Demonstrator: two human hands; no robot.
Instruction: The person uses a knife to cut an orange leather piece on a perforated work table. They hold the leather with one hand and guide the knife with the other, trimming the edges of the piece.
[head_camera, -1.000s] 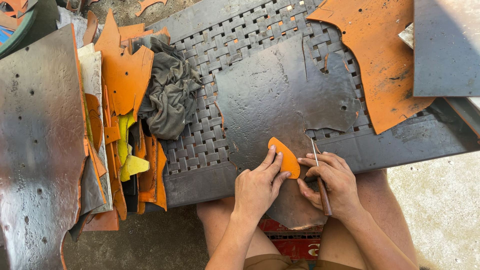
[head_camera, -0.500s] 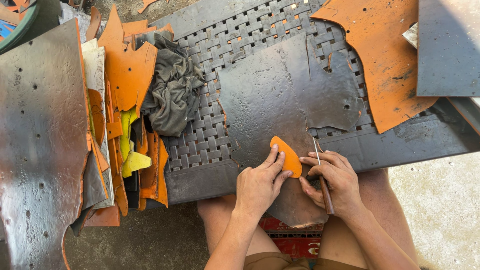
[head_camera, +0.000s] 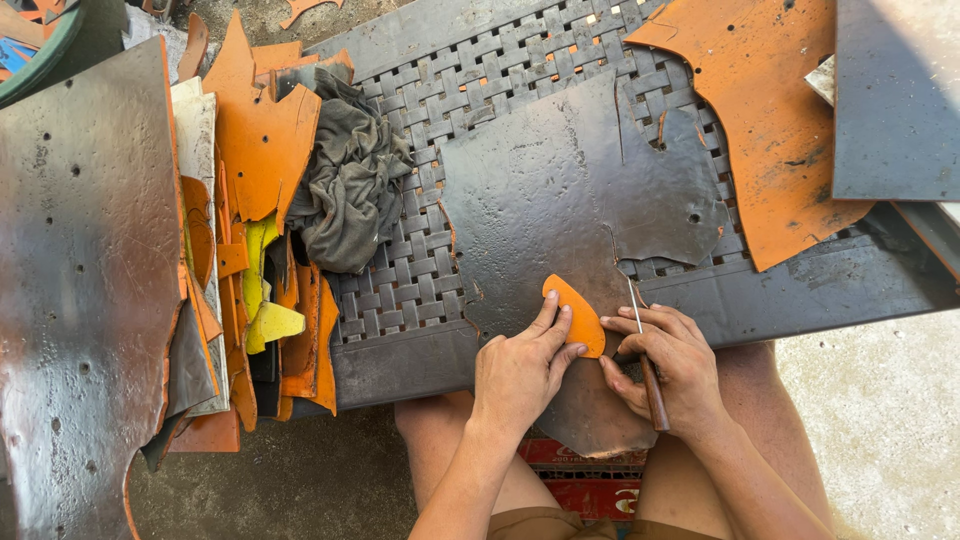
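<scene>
Two hands worked low in the frame's centre: the left hand (head_camera: 520, 372) pressed flat, fingers (head_camera: 556, 322) spread, on an orange template (head_camera: 577, 312) atop dark leather (head_camera: 570, 200); the right hand (head_camera: 672, 368) had its fingers curled round a thin awl (head_camera: 646, 360) beside it, on the woven worktop (head_camera: 400, 290).

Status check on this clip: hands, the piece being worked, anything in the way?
Left hand presses orange template flat on dark sheet. Right hand grips awl, tip at template's edge. Rag lies well aside.

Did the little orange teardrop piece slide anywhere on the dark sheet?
No. The small orange teardrop-shaped piece stays beside the same cut notch in the dark leather sheet, pinned by the left hand.
</scene>
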